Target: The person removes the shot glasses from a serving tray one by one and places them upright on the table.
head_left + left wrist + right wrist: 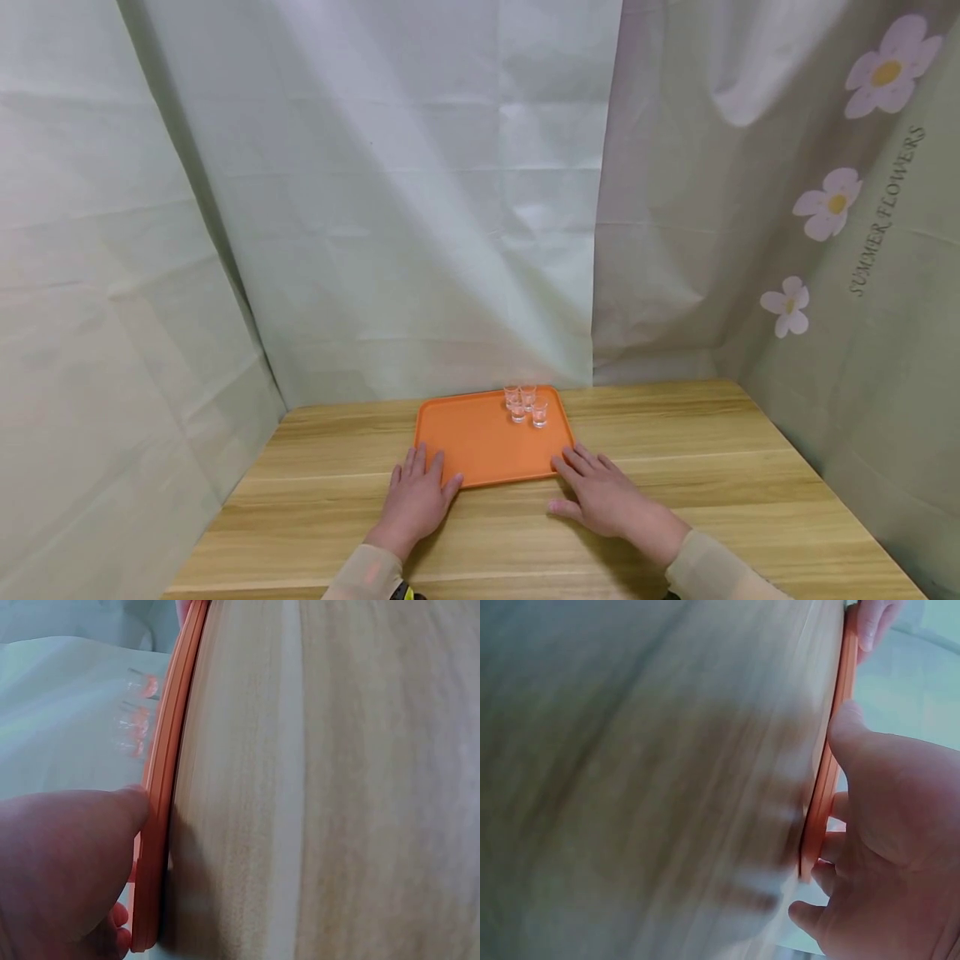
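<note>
An orange tray lies flat on the wooden table, with several small clear shot glasses grouped at its far right. At the near left corner of the tray is my left hand, fingers extended over the rim. The left wrist view has its thumb against the tray's side edge. My right hand is spread at the near right corner, fingertips right at the rim. In the right wrist view this right hand has its fingers reaching across the tray's edge. Neither hand is curled round anything.
The wooden table extends to both sides of the tray and in front of it. A pale cloth backdrop hangs behind the far edge, and more cloth closes off the left and right sides, the right one printed with flowers.
</note>
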`<state>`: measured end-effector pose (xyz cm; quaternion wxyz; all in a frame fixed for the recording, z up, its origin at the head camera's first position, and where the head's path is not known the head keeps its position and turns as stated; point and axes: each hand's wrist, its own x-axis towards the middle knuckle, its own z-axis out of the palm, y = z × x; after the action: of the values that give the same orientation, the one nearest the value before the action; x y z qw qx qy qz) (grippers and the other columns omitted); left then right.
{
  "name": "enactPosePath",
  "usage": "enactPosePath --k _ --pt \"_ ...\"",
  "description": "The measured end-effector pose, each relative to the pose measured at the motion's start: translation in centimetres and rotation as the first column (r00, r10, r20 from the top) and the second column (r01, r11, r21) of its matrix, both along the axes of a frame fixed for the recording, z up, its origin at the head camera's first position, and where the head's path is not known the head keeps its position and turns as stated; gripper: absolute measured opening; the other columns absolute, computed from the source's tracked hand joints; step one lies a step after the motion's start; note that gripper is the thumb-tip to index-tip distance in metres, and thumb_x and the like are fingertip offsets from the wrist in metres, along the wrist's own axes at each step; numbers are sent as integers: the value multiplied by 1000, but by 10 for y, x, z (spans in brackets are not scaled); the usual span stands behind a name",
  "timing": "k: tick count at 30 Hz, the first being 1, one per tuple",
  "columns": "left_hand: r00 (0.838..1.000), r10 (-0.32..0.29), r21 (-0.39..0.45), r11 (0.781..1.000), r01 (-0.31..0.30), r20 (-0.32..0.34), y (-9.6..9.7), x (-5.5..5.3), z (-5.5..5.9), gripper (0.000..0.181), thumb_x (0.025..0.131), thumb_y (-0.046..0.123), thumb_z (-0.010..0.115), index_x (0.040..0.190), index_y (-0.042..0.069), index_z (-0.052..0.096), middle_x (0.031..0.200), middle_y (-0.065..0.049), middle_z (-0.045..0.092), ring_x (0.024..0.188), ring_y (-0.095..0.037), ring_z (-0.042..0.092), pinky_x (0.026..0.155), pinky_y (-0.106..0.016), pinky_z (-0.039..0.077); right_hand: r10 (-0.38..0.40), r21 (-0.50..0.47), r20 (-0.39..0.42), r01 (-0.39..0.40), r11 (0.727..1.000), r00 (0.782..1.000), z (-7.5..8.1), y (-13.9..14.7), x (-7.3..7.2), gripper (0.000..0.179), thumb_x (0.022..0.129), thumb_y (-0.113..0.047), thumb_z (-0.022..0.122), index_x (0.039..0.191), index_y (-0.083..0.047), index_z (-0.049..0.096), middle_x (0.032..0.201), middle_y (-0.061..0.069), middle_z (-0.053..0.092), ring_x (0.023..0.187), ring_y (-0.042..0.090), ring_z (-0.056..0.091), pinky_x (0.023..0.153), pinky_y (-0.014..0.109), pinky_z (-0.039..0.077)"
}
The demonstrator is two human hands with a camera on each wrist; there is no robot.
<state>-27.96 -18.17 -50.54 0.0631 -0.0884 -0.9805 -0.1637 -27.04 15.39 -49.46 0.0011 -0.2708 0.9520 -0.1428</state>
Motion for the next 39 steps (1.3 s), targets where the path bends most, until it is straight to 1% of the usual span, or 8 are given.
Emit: enactPosePath --k 5,15,22,25,27,29,32,39 --pt "1000 2 6 1000 -2 -7 0 0 0 63 114 43 59 155 -5 58 168 -40 34 159 -58 29 126 -74 28 18 -13 -18 -18 1000 1000 -1 1 2 82 108 -59 61 163 2 50 167 30 44 158 52 35 122 74 35" --pt "1000 -5 -3 1000 5 -20 -2 2 -3 66 113 45 61 154 -6 59 168 -40 34 158 -58 30 125 -74 29 17 9 11 -17 1000 1000 3 1 8 83 107 -57 66 163 1 50 168 29 45 160 50 34 123 71 36" --pt "1000 -13 9 1000 13 -8 -2 6 -5 69 113 48 60 155 -6 57 168 -40 34 159 -57 29 126 -74 27 29 -14 7 -28 1000 1000 -4 6 8 85 107 -62 62 164 0 50 168 28 44 160 49 34 124 72 33" --pt "999 -27 37 999 28 -28 -3 8 -6 69 112 48 61 153 -8 58 167 -41 36 158 -59 30 125 -75 27 27 -3 26 -27 1000 999 -1 5 10 85 107 -62 62 164 -1 50 168 28 44 160 49 34 125 71 33" --pt "998 -42 45 998 44 -56 -5 6 -12 71 113 49 58 152 -10 58 165 -43 37 156 -61 31 123 -77 28 28 9 39 -28 1000 999 4 5 13 84 106 -61 63 164 -1 50 169 28 44 160 49 34 125 71 33" --pt "996 -51 52 997 55 -73 -5 7 -14 70 113 49 59 150 -11 59 163 -44 39 154 -62 33 121 -78 29 31 13 50 -32 999 998 8 4 16 84 106 -59 65 163 0 50 168 29 44 160 50 34 124 72 34" --pt "995 -58 48 997 62 -75 -5 9 -13 70 113 49 58 149 -12 59 162 -44 40 154 -61 34 122 -77 29 37 30 46 -38 999 998 10 5 19 83 107 -59 64 163 0 50 168 29 45 159 50 35 124 72 34" --pt "997 -56 44 997 59 -59 -1 16 -7 66 112 43 64 147 -13 60 160 -44 43 155 -61 33 124 -75 30 38 50 17 -39 998 999 9 6 24 82 107 -59 64 162 0 52 167 28 47 158 50 38 124 71 34"
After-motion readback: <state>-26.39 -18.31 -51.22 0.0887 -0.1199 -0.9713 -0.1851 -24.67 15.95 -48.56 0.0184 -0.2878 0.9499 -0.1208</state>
